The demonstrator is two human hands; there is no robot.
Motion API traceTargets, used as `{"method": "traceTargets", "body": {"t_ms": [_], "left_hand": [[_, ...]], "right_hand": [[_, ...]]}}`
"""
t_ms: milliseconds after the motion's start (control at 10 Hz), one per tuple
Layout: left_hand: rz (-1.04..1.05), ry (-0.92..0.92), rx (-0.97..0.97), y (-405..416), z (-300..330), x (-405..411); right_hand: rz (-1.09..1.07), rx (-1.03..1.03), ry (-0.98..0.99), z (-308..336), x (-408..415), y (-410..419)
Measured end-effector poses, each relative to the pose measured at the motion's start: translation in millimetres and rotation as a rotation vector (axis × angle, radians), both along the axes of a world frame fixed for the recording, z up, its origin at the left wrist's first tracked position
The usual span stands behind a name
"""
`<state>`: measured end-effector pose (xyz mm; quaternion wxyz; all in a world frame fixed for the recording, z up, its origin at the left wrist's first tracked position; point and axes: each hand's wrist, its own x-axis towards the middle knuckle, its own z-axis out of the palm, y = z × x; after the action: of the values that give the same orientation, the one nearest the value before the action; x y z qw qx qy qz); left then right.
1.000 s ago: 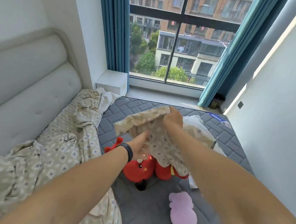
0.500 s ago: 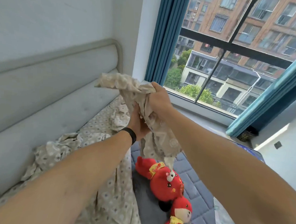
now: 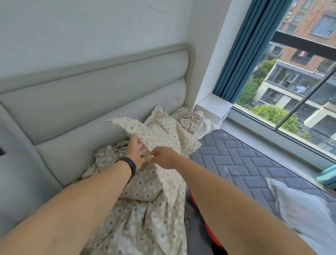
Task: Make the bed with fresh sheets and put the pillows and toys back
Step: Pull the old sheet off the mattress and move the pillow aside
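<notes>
A beige patterned sheet lies bunched along the padded headboard on the left side of the bare grey quilted mattress. A smaller beige patterned cloth sits on top of the pile, one corner sticking up. My left hand, with a black wristband, touches that cloth's edge with relaxed fingers. My right hand hovers just beside it, fingers loosely curled, holding nothing. A red plush toy shows partly under my right forearm. A white pillow lies on the mattress at the right.
A large window with a blue curtain runs along the far side of the bed. A white box stands in the corner by the headboard. Something teal rests on the window ledge at the right.
Both hands carried the small patterned cloth from over the toys toward the headboard and lowered it onto the bedding pile. The right hand has let go; my view turned left.
</notes>
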<state>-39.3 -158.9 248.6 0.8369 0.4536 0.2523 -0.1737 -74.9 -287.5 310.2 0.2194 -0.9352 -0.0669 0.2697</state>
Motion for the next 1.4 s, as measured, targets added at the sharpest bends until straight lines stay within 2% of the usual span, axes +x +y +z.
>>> {"method": "traceTargets", "body": {"t_ms": [100, 300, 600, 700, 1000, 1200, 1300, 1400], "left_hand": [[-0.006, -0.043, 0.072, 5, 6, -5], [-0.181, -0.090, 0.159, -54, 18, -21], [-0.621, -0.043, 0.290, -245, -28, -118], [-0.772, 0.017, 0.344, -302, -63, -171], [-1.097, 0.242, 0.537, -416, -189, -309], [-1.168, 0.195, 0.771, -458, -275, -356], [-1.180, 0.063, 0.961, -467, -319, -361], [-1.217, 0.023, 1.175, -467, -352, -358]], "right_hand": [[0.027, -0.125, 0.098, -8, -8, 2], [-0.036, -0.172, 0.066, -9, -32, -50], [-0.320, -0.188, 0.170, -38, -161, -251], [-0.394, -0.210, 0.165, -76, -220, -314], [-0.658, -0.171, 0.364, -219, -382, -447], [-0.886, -0.102, 0.480, -308, -448, -492], [-1.010, -0.103, 0.445, -356, -458, -508], [-1.023, -0.120, 0.442, -400, -458, -512]]}}
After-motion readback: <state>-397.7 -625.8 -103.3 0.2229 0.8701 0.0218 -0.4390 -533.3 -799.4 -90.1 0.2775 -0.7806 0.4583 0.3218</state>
